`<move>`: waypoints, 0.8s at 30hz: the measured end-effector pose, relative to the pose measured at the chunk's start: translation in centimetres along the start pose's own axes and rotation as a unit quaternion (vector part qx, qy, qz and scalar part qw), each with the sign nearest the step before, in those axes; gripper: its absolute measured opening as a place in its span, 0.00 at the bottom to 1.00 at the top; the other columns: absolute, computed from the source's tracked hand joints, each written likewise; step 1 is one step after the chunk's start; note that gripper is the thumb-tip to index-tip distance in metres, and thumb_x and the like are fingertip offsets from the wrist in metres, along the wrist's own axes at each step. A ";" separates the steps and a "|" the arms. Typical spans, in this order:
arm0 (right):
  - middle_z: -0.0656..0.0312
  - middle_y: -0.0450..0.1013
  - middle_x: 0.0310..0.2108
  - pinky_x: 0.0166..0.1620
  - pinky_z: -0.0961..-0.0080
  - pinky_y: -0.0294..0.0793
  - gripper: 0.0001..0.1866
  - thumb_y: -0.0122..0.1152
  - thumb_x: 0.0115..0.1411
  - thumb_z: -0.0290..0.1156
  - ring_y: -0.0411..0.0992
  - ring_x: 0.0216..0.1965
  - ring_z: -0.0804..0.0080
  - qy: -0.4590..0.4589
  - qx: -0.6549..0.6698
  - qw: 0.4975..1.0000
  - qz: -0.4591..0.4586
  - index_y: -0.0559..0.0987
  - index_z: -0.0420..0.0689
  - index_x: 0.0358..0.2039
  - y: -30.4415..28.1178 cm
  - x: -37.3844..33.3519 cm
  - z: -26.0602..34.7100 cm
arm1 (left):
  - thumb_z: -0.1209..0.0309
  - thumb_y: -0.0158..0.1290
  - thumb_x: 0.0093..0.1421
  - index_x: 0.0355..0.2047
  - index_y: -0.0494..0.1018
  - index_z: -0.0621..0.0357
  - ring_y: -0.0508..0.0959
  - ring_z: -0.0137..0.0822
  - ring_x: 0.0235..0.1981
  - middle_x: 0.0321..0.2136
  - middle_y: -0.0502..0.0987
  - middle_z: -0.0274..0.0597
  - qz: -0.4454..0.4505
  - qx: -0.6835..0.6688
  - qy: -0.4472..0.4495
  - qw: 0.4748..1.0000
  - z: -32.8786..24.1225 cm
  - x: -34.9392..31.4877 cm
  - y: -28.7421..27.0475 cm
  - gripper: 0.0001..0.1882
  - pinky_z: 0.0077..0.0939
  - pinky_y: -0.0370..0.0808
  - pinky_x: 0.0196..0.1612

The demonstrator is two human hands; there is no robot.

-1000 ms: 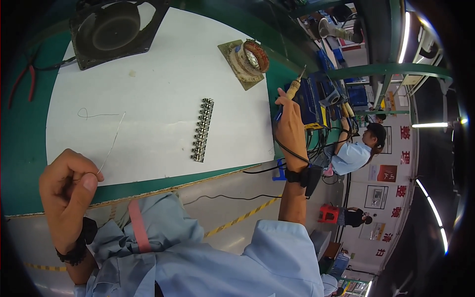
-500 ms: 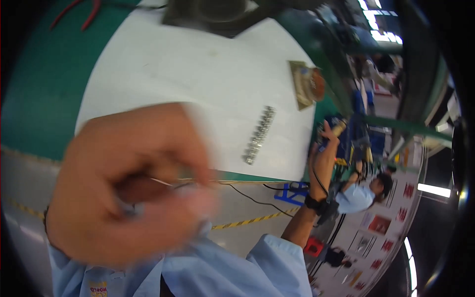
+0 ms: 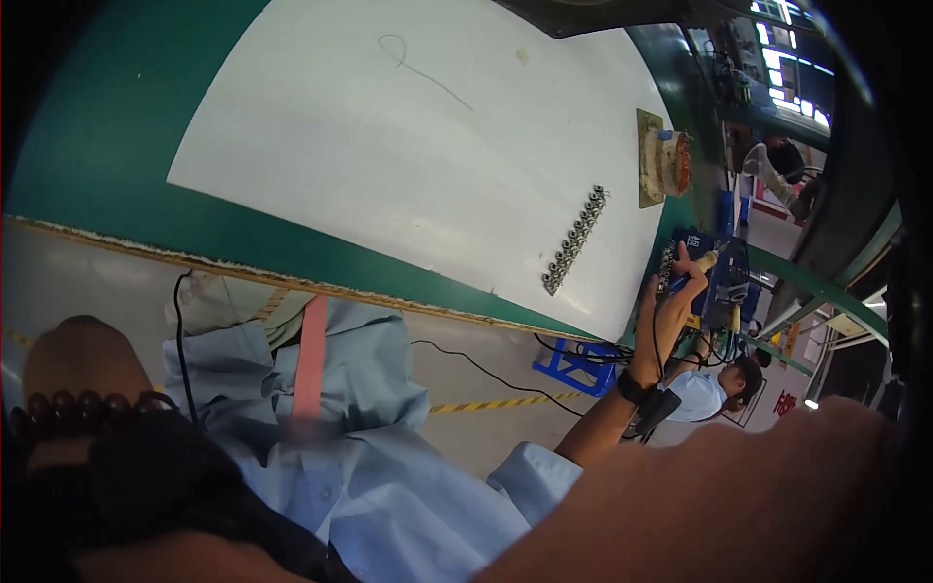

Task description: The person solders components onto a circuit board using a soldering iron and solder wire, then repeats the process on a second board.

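My right hand (image 3: 668, 303), a black band on its wrist, reaches past the sheet's right edge. Its curled fingers hold what looks like a tan-handled soldering iron (image 3: 711, 259), with a dark cable trailing over the wrist. My left hand is only partly visible: a beaded bracelet (image 3: 86, 413) and dark band show at lower left, its fingers not identifiable. Large, close, blurred skin (image 3: 700, 496) fills the lower right; I cannot tell which hand or arm it is. On the white sheet (image 3: 369, 160) lie a slanted row of small metal parts (image 3: 575, 240) and a thin curled wire (image 3: 423, 76).
A round tub (image 3: 671, 163) with orange-brown contents stands on a tan plate at the sheet's right edge. Beyond my right hand is a blue box (image 3: 717, 287). A dark object (image 3: 622, 12) overhangs the far side. Below are a blue stool (image 3: 573, 369), cables and a co-worker (image 3: 708, 389).
The large hand over the sheet has withdrawn toward the lower edge. A curled wire now shows on the sheet. The view has shifted, and the red-handled tool has left it.
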State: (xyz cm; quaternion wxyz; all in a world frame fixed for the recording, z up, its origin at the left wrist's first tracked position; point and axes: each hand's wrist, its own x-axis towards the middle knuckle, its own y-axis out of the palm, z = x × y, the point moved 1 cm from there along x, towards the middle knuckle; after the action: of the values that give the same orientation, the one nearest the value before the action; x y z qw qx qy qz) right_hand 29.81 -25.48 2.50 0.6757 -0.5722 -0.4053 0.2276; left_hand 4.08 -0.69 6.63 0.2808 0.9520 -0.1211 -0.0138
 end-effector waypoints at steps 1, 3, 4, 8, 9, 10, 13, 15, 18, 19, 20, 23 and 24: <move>0.42 0.64 0.58 0.58 0.67 0.62 0.19 0.51 0.55 0.12 0.67 0.56 0.50 0.007 -0.003 1.000 0.002 0.60 0.40 0.45 -0.1 0.0 0.2 | 0.72 0.52 0.57 0.29 0.68 0.61 0.61 0.17 0.18 0.20 0.68 0.29 0.006 -0.003 -0.002 1.000 0.0 0.0 0.1 0.06 0.15 0.56 0.22; 0.42 0.65 0.58 0.58 0.67 0.62 0.19 0.51 0.55 0.12 0.67 0.56 0.51 0.021 0.006 1.000 0.001 0.60 0.40 0.45 -0.3 -0.1 0.5 | 0.73 0.51 0.58 0.30 0.68 0.61 0.61 0.17 0.19 0.20 0.68 0.29 0.012 -0.011 -0.005 1.000 0.2 0.0 0.2 0.05 0.15 0.56 0.22; 0.43 0.65 0.58 0.58 0.67 0.62 0.19 0.51 0.55 0.12 0.67 0.57 0.51 0.018 -0.002 1.000 -0.008 0.60 0.40 0.45 -0.4 -0.1 0.5 | 0.73 0.51 0.58 0.30 0.68 0.62 0.61 0.17 0.19 0.20 0.68 0.29 0.017 -0.013 -0.005 1.000 0.3 0.0 0.2 0.05 0.15 0.56 0.22; 0.45 0.65 0.58 0.56 0.67 0.65 0.20 0.52 0.54 0.12 0.70 0.51 0.57 0.091 0.064 0.993 -0.026 0.59 0.41 0.44 -0.8 0.0 1.0 | 0.74 0.50 0.59 0.31 0.67 0.62 0.61 0.16 0.19 0.20 0.68 0.29 0.008 -0.017 -0.011 1.000 1.0 0.3 0.4 0.05 0.15 0.56 0.22; 0.47 0.67 0.58 0.52 0.69 0.68 0.21 0.54 0.53 0.12 0.70 0.48 0.61 0.056 0.056 0.996 -0.035 0.59 0.43 0.43 -0.8 0.2 1.2 | 0.74 0.50 0.59 0.31 0.67 0.62 0.61 0.16 0.19 0.20 0.68 0.29 0.001 -0.014 -0.012 1.000 1.1 0.3 0.4 0.04 0.15 0.56 0.22; 0.48 0.67 0.57 0.52 0.69 0.68 0.22 0.54 0.52 0.12 0.70 0.48 0.62 0.063 0.075 0.994 -0.042 0.59 0.43 0.44 -0.8 0.4 1.4 | 0.74 0.50 0.59 0.31 0.67 0.62 0.61 0.16 0.19 0.20 0.68 0.29 -0.010 -0.008 -0.014 1.000 1.2 0.3 0.4 0.04 0.15 0.56 0.22; 0.51 0.68 0.56 0.51 0.72 0.68 0.25 0.56 0.51 0.12 0.69 0.49 0.67 0.147 0.204 0.965 -0.069 0.60 0.44 0.47 -0.4 0.5 2.3 | 0.74 0.49 0.60 0.32 0.67 0.62 0.61 0.16 0.19 0.20 0.68 0.29 -0.094 0.061 -0.011 0.994 1.4 -0.6 -0.6 0.04 0.15 0.57 0.23; 0.49 0.67 0.54 0.51 0.71 0.67 0.24 0.55 0.51 0.12 0.70 0.49 0.63 0.116 0.148 0.980 -0.062 0.61 0.42 0.47 0.0 0.6 3.2 | 0.75 0.49 0.60 0.32 0.67 0.62 0.61 0.16 0.20 0.20 0.68 0.29 -0.188 0.055 -0.015 0.980 1.9 -1.5 -1.4 0.04 0.15 0.57 0.23; 0.49 0.68 0.45 0.50 0.71 0.67 0.23 0.56 0.52 0.13 0.70 0.46 0.56 0.101 0.113 0.987 -0.061 0.62 0.40 0.47 0.6 0.7 4.3 | 0.75 0.48 0.61 0.31 0.67 0.63 0.59 0.15 0.21 0.21 0.67 0.28 -0.298 0.131 0.027 0.945 2.8 -2.9 -2.8 0.03 0.13 0.54 0.25; 0.51 0.67 0.38 0.47 0.71 0.68 0.21 0.56 0.53 0.14 0.71 0.41 0.57 0.080 0.098 0.989 -0.082 0.63 0.39 0.46 0.7 0.9 4.5 | 0.77 0.47 0.61 0.31 0.67 0.64 0.58 0.15 0.20 0.20 0.66 0.28 -0.323 0.143 0.046 0.934 3.2 -3.2 -3.1 0.03 0.14 0.52 0.24; 0.52 0.67 0.37 0.46 0.71 0.68 0.20 0.56 0.53 0.14 0.70 0.39 0.58 0.110 0.107 0.985 -0.084 0.63 0.39 0.45 0.6 0.8 4.6 | 0.78 0.47 0.61 0.31 0.67 0.65 0.56 0.15 0.19 0.19 0.65 0.27 -0.344 0.156 0.062 0.924 3.4 -3.5 -3.5 0.02 0.15 0.51 0.22; 0.54 0.67 0.34 0.39 0.71 0.69 0.18 0.57 0.55 0.16 0.69 0.33 0.62 0.132 0.110 0.981 -0.093 0.64 0.39 0.44 0.2 0.9 4.8 | 0.78 0.47 0.60 0.31 0.68 0.66 0.56 0.15 0.19 0.19 0.65 0.27 -0.344 0.163 0.105 0.919 3.8 -3.9 -3.9 0.02 0.15 0.51 0.23; 0.54 0.67 0.33 0.38 0.71 0.69 0.17 0.57 0.56 0.16 0.69 0.32 0.62 0.130 0.105 0.980 -0.105 0.64 0.40 0.44 0.1 0.9 4.9 | 0.79 0.48 0.60 0.31 0.69 0.66 0.56 0.15 0.19 0.19 0.64 0.27 -0.341 0.160 0.092 0.922 3.9 -4.0 -3.9 0.02 0.15 0.51 0.23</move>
State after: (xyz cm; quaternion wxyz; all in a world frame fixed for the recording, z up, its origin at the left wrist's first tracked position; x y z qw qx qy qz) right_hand 26.39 -21.94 2.77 0.7989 -0.4773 -0.3456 0.1202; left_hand 0.73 1.34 1.13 0.1126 0.9652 0.2363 -0.0011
